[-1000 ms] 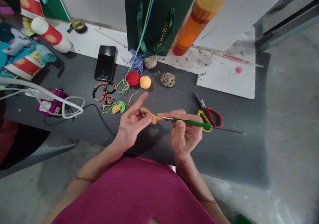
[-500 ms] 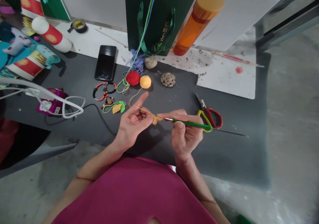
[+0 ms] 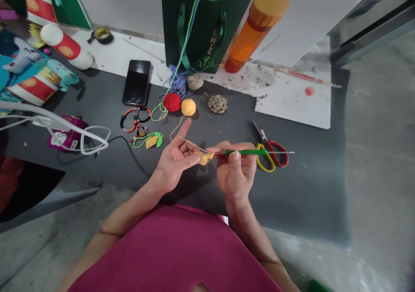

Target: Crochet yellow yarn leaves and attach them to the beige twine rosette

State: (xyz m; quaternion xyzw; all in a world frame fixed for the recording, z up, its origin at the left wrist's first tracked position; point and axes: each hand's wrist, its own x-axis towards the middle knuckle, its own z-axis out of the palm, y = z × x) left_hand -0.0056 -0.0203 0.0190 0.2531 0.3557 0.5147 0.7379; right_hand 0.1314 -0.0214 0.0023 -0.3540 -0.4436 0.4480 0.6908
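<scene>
From where I stand, the yellow yarn ball sits on the tabletop, and both hands work on the person's side of it. The small yellow crochet piece is nearer the person than the ball and a little to its right, pinched between the left hand's thumb and fingers; the index finger stands out straight, a yellow strand leading from the ball past it to the piece. The right hand grips the green-handled hook between thumb and fingers.

Just now the right hand has drawn in toward the left, and the hook has swung: its back end, which slanted down past the scissors to the ball's right, lies nearly level across them. More of the piece shows, too. I'd judge the hook is being turned within a stitch, though its working tip is too hidden to tell whether it has caught the strand.
</scene>
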